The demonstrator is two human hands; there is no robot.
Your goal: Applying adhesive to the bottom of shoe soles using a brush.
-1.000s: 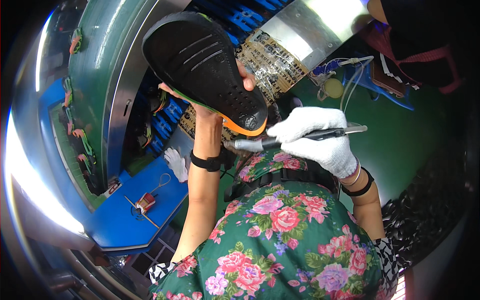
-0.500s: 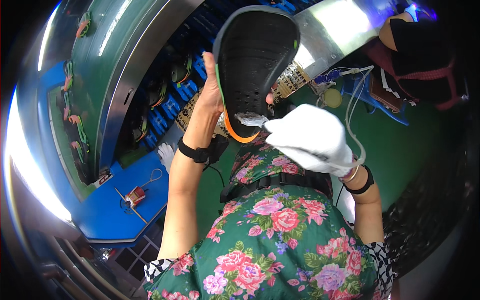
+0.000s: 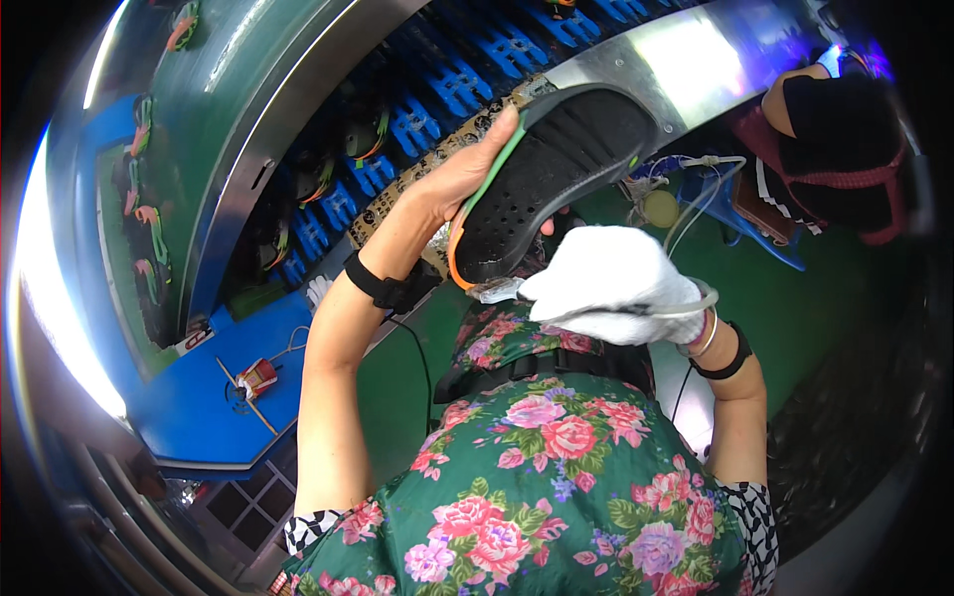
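Observation:
My bare left hand (image 3: 469, 177) grips a shoe sole (image 3: 542, 164) by its edge, the thumb along the left side and fingertips showing at the right side. The sole is black inside, with small holes toward the near end and a green and orange rim. It is tilted, its near end toward me. My right hand (image 3: 621, 288) wears a white glove and is closed on a small flat brush (image 3: 495, 290) with a pale, translucent head. The brush head is at the orange near end of the sole. Most of its handle is hidden by the glove.
Blue racks (image 3: 412, 119) holding black soles run beyond my hands, beside a green conveyor belt (image 3: 243, 50) with colourful shoe parts. A red container (image 3: 258, 377) with a stick lies on the blue table (image 3: 199, 427). Another person (image 3: 835, 129) is at the far right.
The sole has turned clockwise and its far end has swung right and nearer. The brush has shifted from inside the sole's near end to its near edge.

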